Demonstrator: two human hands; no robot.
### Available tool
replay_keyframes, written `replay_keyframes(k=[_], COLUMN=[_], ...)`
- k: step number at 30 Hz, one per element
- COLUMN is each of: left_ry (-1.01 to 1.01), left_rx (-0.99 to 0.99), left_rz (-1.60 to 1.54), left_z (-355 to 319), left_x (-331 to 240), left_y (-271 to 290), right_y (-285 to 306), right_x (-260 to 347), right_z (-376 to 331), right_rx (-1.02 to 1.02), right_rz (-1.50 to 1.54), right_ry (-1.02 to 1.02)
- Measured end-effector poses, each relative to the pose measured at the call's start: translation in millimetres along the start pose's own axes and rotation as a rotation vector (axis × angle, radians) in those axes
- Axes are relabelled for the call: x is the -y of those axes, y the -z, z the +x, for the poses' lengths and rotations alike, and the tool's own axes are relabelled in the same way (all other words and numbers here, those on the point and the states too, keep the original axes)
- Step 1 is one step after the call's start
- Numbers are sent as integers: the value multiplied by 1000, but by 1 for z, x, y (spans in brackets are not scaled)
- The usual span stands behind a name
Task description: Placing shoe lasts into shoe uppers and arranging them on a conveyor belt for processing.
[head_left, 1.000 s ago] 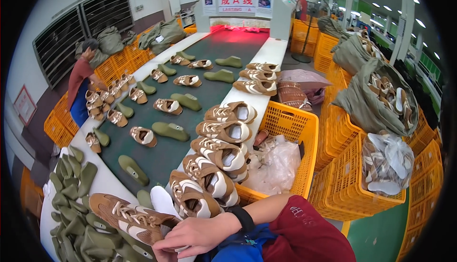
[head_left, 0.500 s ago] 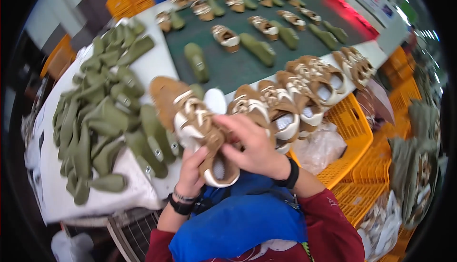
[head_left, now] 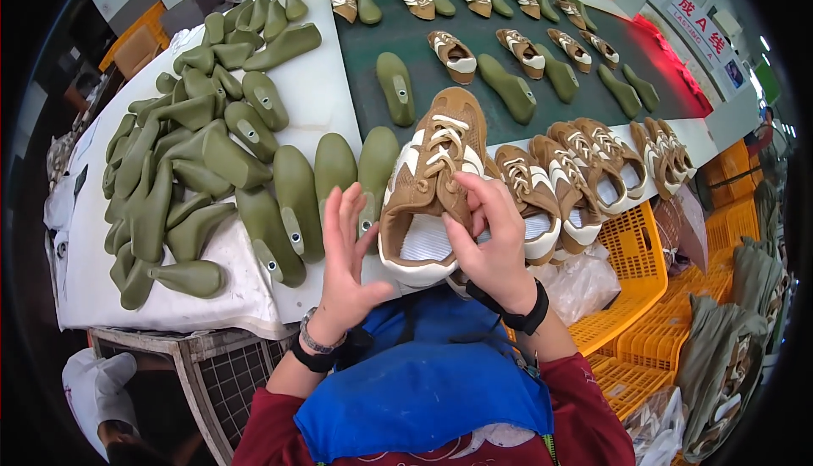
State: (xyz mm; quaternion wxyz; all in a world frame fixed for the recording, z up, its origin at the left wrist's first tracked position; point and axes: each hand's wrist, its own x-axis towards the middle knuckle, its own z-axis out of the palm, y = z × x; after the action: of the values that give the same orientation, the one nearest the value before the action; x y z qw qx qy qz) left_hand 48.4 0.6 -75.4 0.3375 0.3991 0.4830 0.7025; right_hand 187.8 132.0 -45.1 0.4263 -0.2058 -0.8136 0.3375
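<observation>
A brown and white sneaker [head_left: 436, 157] stands in front of me, toe pointing away, its opening spread and a striped insole showing. My right hand [head_left: 495, 242] grips its collar on the right side, thumb at the opening. At the shoe's left, my left hand [head_left: 340, 263] is open with fingers spread, apart from the shoe. Just beyond that hand, olive-green shoe lasts [head_left: 335, 165] stand in a row along the table. To the right of the held shoe, more matching sneakers [head_left: 529, 187] line the table edge.
A heap of green lasts [head_left: 199, 148] covers the white table's left side. On the dark green conveyor belt [head_left: 364, 43], sneakers and lasts lie in pairs. Yellow crates [head_left: 635, 254] stand at the right, one holding clear plastic. A wire-mesh frame [head_left: 233, 386] sits below the table at left.
The shoe has turned from tilted left to toe pointing away. My left hand has let go of it and opened, while my right hand stays on its collar. The view has shifted.
</observation>
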Motion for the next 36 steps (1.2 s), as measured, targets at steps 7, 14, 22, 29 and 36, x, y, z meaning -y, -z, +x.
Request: replay_keyframes(k=[7, 14, 22, 29, 36], left_ry=[-170, -282, -397, -352, 43], left_rx=[159, 140, 104, 106, -46], left_rz=[588, 681, 770, 734, 678], left_z=[-6, -5, -4, -4, -12], left_x=[6, 2, 1, 2, -5], left_y=[-2, -8, -8, -6, 31], right_y=[-7, -11, -8, -3, 75], right_x=[-2, -3, -4, -10, -47], right_z=[1, -1, 0, -1, -30], right_rx=[-10, -43, -2, 32, -196], right_rz=[29, 122, 72, 82, -24], right_ry=[-19, -21, 27, 8, -207])
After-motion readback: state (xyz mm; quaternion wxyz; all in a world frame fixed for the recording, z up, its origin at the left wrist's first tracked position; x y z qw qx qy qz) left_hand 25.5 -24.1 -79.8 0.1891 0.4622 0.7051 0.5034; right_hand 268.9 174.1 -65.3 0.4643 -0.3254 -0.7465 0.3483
